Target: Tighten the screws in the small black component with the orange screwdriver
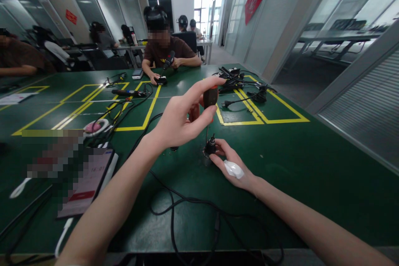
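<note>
My left hand (183, 116) is raised over the table, thumb and fingers closed around the dark handle with orange ends of a screwdriver (210, 97). Its thin shaft points down beside a small black cylindrical part (211, 145) with a narrow tip; whether the two touch, I cannot tell. My right hand (229, 158) rests low by the table, its thumb and fingers gripping that part from the right side. On the back of this hand sits a white pad (234, 169). Behind my left wrist, a small dark object (174, 149) is mostly hidden.
Black cables (187, 199) loop across the green table (296, 174) in front of me. A phone (90, 178) lies at left, near a roll of white tape (96, 126). Bundled cords (232, 77) lie behind my hands. Opposite sits a co-worker (174, 50) holding a power tool.
</note>
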Demonstrator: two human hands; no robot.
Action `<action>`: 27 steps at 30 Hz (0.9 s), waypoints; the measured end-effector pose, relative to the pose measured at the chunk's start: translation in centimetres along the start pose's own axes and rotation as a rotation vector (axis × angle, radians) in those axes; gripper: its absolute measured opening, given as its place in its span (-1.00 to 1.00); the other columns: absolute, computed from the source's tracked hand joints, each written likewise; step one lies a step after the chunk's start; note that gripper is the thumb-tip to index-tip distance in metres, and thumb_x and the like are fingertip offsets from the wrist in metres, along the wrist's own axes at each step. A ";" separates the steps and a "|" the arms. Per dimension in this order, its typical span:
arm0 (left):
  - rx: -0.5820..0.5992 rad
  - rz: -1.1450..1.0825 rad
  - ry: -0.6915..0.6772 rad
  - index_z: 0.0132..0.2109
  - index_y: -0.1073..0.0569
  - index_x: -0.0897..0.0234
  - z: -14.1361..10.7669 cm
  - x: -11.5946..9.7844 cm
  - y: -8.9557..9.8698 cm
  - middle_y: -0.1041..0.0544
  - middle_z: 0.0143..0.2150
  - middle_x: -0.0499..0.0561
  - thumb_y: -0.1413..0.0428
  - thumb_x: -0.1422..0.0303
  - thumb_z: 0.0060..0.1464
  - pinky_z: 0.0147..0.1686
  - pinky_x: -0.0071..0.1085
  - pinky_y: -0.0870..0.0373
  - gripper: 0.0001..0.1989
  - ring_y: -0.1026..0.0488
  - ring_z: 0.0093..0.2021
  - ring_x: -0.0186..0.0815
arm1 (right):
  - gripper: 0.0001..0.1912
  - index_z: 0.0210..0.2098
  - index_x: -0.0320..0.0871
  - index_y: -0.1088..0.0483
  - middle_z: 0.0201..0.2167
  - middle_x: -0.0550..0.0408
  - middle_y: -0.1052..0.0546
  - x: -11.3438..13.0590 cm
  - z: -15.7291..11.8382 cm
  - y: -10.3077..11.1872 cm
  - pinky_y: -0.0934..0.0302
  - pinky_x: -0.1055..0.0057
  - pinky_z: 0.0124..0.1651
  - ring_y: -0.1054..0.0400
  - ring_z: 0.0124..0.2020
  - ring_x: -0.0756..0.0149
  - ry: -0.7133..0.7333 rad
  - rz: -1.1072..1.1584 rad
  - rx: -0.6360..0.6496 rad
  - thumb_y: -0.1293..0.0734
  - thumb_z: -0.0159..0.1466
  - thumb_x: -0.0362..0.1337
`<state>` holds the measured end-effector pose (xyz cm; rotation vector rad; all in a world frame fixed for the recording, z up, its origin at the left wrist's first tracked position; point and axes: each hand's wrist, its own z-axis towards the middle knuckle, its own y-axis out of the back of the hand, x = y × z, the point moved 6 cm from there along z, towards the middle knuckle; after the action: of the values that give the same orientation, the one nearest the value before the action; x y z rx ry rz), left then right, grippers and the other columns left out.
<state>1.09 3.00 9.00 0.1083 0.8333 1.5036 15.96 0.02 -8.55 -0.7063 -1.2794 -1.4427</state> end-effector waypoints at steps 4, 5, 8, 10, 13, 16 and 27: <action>0.000 0.034 0.007 0.28 -0.31 0.26 0.0 0.1 0.0 -0.56 -0.24 -0.06 -0.10 0.41 0.30 -0.54 -0.57 -0.31 -0.57 -0.37 -0.53 -0.55 | -0.65 0.11 -0.06 -0.34 -0.03 -0.05 -0.61 0.0 0.0 0.1 -0.46 0.05 0.11 -0.55 -0.01 0.07 -0.004 0.000 -0.008 -0.32 0.36 -0.16; -0.004 0.045 0.000 0.26 -0.32 0.25 0.1 0.1 0.0 -0.53 -0.28 -0.09 -0.11 0.39 0.30 -0.54 -0.58 -0.29 -0.58 -0.34 -0.54 -0.56 | -0.66 0.11 -0.07 -0.34 -0.03 -0.06 -0.61 0.1 0.0 0.1 -0.46 0.06 0.11 -0.55 -0.01 0.07 0.001 0.002 -0.007 -0.32 0.36 -0.16; -0.039 0.066 -0.026 0.20 -0.37 0.24 0.1 0.2 0.2 -0.53 -0.27 -0.10 -0.20 0.33 0.27 -0.54 -0.59 -0.29 -0.61 -0.28 -0.55 -0.57 | -0.67 0.10 -0.07 -0.34 -0.02 -0.06 -0.61 0.3 0.0 0.1 -0.46 0.06 0.12 -0.55 -0.01 0.07 0.011 -0.001 0.002 -0.31 0.37 -0.16; -0.063 0.067 -0.038 0.16 -0.38 0.24 0.1 0.2 0.3 -0.56 -0.21 -0.06 -0.24 0.30 0.24 -0.54 -0.58 -0.30 -0.61 -0.30 -0.54 -0.57 | -0.67 0.10 -0.07 -0.34 -0.02 -0.05 -0.61 0.4 0.0 0.2 -0.46 0.06 0.11 -0.55 0.00 0.07 0.011 -0.007 0.000 -0.31 0.37 -0.17; -0.060 0.055 -0.035 0.16 -0.38 0.24 0.1 0.1 0.3 -0.58 -0.19 -0.04 -0.23 0.31 0.24 -0.55 -0.56 -0.30 -0.61 -0.33 -0.54 -0.56 | -0.68 0.09 -0.05 -0.34 -0.02 -0.05 -0.61 0.3 0.0 0.2 -0.46 0.06 0.11 -0.55 -0.02 0.08 0.007 -0.005 -0.005 -0.32 0.37 -0.17; -0.026 0.021 -0.025 0.21 -0.36 0.25 0.0 -0.1 0.2 -0.60 -0.19 -0.02 -0.11 0.36 0.29 -0.50 -0.54 -0.38 -0.62 -0.43 -0.48 -0.50 | -0.68 0.10 -0.05 -0.34 -0.03 -0.04 -0.60 0.2 0.0 0.2 -0.45 0.04 0.11 -0.55 -0.02 0.08 0.005 0.004 -0.007 -0.32 0.37 -0.17; -0.074 0.056 -0.052 0.17 -0.43 0.24 0.1 0.1 0.4 -0.60 0.01 0.03 -0.21 0.31 0.27 -0.53 -0.59 -0.34 -0.64 -0.32 -0.50 -0.58 | -0.66 0.10 -0.07 -0.32 -0.02 -0.07 -0.60 0.3 0.0 0.1 -0.45 0.02 0.12 -0.55 -0.01 0.05 -0.003 -0.015 -0.001 -0.31 0.36 -0.16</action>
<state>0.82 3.19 9.21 0.1160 0.7373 1.5762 15.94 -0.09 -8.25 -0.7011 -1.2894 -1.4546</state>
